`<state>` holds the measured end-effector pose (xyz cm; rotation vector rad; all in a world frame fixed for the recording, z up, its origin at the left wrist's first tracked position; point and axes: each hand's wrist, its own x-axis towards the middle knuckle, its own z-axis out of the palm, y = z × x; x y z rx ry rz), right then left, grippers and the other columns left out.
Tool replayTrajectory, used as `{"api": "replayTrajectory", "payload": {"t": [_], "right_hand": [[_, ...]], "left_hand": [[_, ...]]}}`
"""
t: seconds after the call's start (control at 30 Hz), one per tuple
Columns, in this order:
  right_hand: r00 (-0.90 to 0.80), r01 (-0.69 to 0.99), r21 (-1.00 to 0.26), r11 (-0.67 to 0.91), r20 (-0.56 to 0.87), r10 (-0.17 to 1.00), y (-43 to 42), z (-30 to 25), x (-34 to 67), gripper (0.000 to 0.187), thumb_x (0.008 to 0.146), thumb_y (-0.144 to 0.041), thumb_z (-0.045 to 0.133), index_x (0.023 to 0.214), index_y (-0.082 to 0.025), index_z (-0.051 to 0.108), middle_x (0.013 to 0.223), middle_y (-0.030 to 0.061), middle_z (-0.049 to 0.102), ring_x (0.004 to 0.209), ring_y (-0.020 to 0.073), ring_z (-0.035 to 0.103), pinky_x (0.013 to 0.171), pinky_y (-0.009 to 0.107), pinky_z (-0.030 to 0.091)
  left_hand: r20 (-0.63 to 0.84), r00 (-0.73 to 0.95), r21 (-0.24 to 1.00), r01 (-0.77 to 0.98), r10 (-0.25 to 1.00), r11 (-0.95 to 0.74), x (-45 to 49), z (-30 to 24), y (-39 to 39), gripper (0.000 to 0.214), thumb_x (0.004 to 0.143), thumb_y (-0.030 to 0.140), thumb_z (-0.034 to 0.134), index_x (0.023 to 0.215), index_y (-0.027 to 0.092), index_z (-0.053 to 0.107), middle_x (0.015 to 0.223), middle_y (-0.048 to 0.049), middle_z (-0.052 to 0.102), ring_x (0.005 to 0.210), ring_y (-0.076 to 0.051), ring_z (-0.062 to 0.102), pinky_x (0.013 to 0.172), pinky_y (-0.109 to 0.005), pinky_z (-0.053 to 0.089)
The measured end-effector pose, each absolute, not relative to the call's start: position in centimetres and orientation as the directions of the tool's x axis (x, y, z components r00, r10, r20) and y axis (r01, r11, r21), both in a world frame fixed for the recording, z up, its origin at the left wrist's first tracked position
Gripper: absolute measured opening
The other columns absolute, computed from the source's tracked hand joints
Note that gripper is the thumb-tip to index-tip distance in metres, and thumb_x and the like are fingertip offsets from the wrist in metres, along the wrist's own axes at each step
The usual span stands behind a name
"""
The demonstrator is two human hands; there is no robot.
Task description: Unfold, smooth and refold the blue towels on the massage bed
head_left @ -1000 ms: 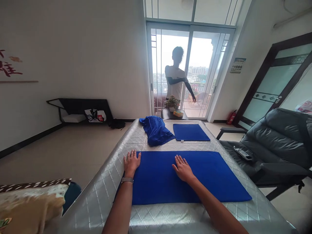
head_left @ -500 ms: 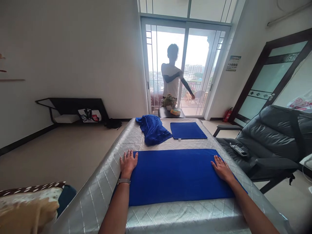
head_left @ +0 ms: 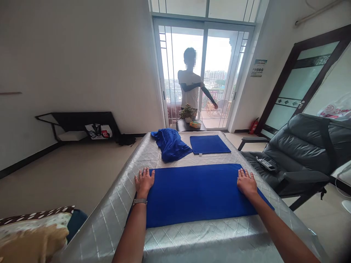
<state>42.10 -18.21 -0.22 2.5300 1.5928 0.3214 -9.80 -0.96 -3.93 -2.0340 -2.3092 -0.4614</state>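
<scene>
A big silver surface holds a long blue towel near its front edge. A crumpled blue cloth and a small folded towel lie by the far edge. The left hand and right hand press flat and open on the long towel's two ends, gripping nothing.

A blue towel lies flat and smooth across the near end of a silver quilted table, folded into a long rectangle, its long edges running left to right.
</scene>
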Motion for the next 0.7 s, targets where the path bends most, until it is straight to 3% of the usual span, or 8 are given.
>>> {"api": "replayTrajectory", "payload": {"t": [0.1, 0.23, 0.33, 0.53, 0.7], "right_hand": [[0.266, 0.945, 0.156, -0.287, 0.142, 0.954, -16.9, 0.3, 37.1, 0.061, 0.097, -0.018, 0.025, 0.154, -0.006, 0.041, 0.162, 0.0149, 0.036, 0.152, 0.0271, 0.027, 0.125, 0.047, 0.012], [0.015, 0.997, -0.072, -0.013, 0.034, 0.999, -13.8, 0.7, 29.5, 0.063, 0.103, -0.039, 0.02, 0.159, -0.012, 0.034, 0.165, 0.0084, 0.031, 0.154, 0.0213, 0.022, 0.126, 0.042, 0.014], [-0.073, 0.982, -0.179, 0.067, -0.028, 0.997, -11.4, 0.6, 25.9, 0.07, 0.104, -0.05, 0.015, 0.161, -0.012, 0.027, 0.167, 0.0069, 0.025, 0.155, 0.0195, 0.016, 0.126, 0.04, 0.011], [-0.042, 0.984, -0.174, 0.032, -0.051, 0.998, -9.9, -1.0, 28.3, 0.071, 0.103, -0.056, 0.012, 0.162, -0.018, 0.022, 0.169, 0.0021, 0.018, 0.156, 0.018, 0.011, 0.127, 0.04, 0.007], [0.173, 0.981, -0.08, -0.178, -0.06, 0.983, -11.6, -1.9, 38.8, 0.069, 0.103, -0.051, 0.015, 0.163, -0.018, 0.021, 0.169, 0.0024, 0.018, 0.156, 0.0184, 0.013, 0.126, 0.04, 0.009]], "left_hand": [[0.231, -0.153, 0.196, 0.975, 0.961, 0.108, -9.8, -4.3, -0.7, 0.062, 0.103, 0.048, 0.03, 0.155, 0.018, 0.041, 0.163, -0.0106, 0.037, 0.151, -0.031, 0.029, 0.124, -0.056, 0.016], [0.207, -0.168, 0.207, 0.97, 0.964, 0.125, -9.7, -4.4, -0.4, 0.062, 0.103, 0.05, 0.028, 0.155, 0.02, 0.042, 0.162, -0.0092, 0.038, 0.151, -0.031, 0.028, 0.124, -0.056, 0.016], [0.202, -0.17, 0.207, 0.97, 0.964, 0.128, -9.7, -4.2, -0.5, 0.062, 0.103, 0.05, 0.028, 0.155, 0.018, 0.042, 0.163, -0.0098, 0.037, 0.152, -0.031, 0.027, 0.124, -0.055, 0.015], [0.176, -0.172, 0.197, 0.971, 0.969, 0.136, -9.6, -3.8, -0.7, 0.062, 0.103, 0.05, 0.028, 0.155, 0.018, 0.041, 0.163, -0.0095, 0.036, 0.152, -0.03, 0.026, 0.124, -0.055, 0.014], [0.179, -0.166, 0.177, 0.975, 0.97, 0.134, -9.7, -3.9, -0.8, 0.061, 0.104, 0.051, 0.028, 0.155, 0.021, 0.041, 0.163, -0.0093, 0.036, 0.152, -0.029, 0.027, 0.124, -0.056, 0.017]]}}
